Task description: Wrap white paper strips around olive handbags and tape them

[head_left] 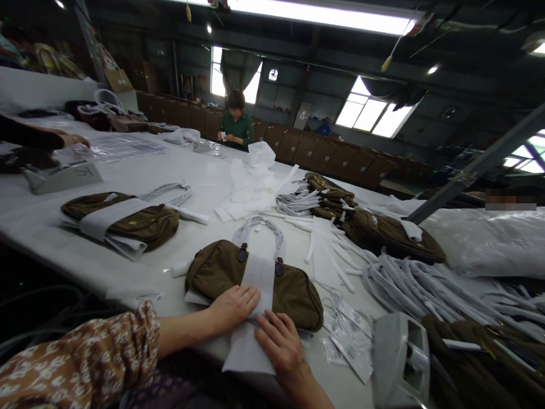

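An olive-brown handbag (pixel 297 292) lies on the white table in front of me, its looped handle wrapped in pale material and pointing away. A white foam strip (pixel 259 272) runs across its middle, and the strip's near end hangs toward the table edge. My left hand (pixel 235 307) rests flat on the strip and the bag's lower edge, fingers extended. My right hand (pixel 281 343) lies on the strip just right of it, fingers stretched out and slightly bent. Neither hand is closed around anything.
Another wrapped bag (pixel 164 227) lies at left. White foam sheets (pixel 251 184) and brown bags (pixel 383 233) sit farther back. Wrapped straps (pixel 413 289), small plastic packets (pixel 351 335) and a grey tape dispenser (pixel 398 358) are at right. A person (pixel 238 125) works across the table; another person's hand (pixel 74 140) is at far left.
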`<act>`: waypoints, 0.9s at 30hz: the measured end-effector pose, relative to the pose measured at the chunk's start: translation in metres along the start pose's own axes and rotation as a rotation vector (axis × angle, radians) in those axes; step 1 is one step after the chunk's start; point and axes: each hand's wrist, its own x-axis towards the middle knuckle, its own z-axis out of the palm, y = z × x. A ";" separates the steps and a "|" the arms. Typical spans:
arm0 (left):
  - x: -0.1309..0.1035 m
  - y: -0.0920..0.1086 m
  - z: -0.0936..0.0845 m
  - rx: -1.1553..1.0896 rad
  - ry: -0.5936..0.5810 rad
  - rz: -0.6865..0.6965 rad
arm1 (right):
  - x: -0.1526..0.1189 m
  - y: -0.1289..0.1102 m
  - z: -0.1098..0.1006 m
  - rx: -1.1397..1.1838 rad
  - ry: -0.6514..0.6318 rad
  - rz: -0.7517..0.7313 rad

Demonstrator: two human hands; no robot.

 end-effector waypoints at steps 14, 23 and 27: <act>-0.016 0.009 0.004 -0.085 -0.001 -0.134 | 0.013 0.013 0.025 0.179 0.057 0.415; -0.019 0.015 0.010 -0.438 0.403 -0.450 | 0.006 0.016 0.050 0.197 0.219 0.606; -0.006 0.013 0.026 -0.307 0.468 -0.495 | 0.008 0.018 0.064 0.134 0.307 0.755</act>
